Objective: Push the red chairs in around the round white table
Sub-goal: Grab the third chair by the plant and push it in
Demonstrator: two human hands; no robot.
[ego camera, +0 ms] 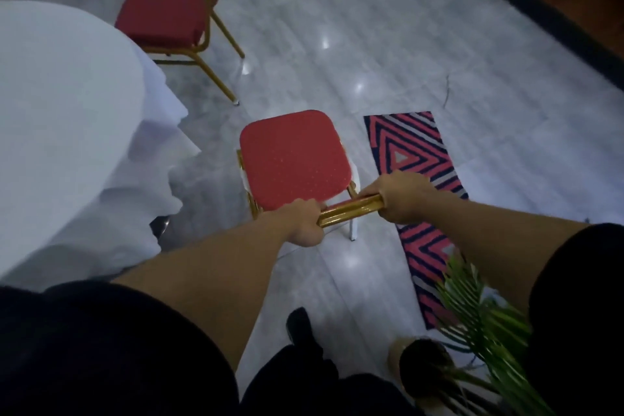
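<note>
A red chair (294, 159) with a gold frame stands on the grey floor just in front of me, a gap away from the round white table (64, 105) at the left. My left hand (304, 221) grips the left end of the chair's gold top rail. My right hand (400, 194) grips the right end of the same rail. A second red chair (162, 15) stands farther back, its seat close to the table's draped cloth.
A red, blue and grey patterned rug (417, 162) lies right of the near chair. A potted palm (472, 324) stands at my lower right. My dark shoe (300, 322) is on the floor behind the chair. A dark wall base runs along the upper right.
</note>
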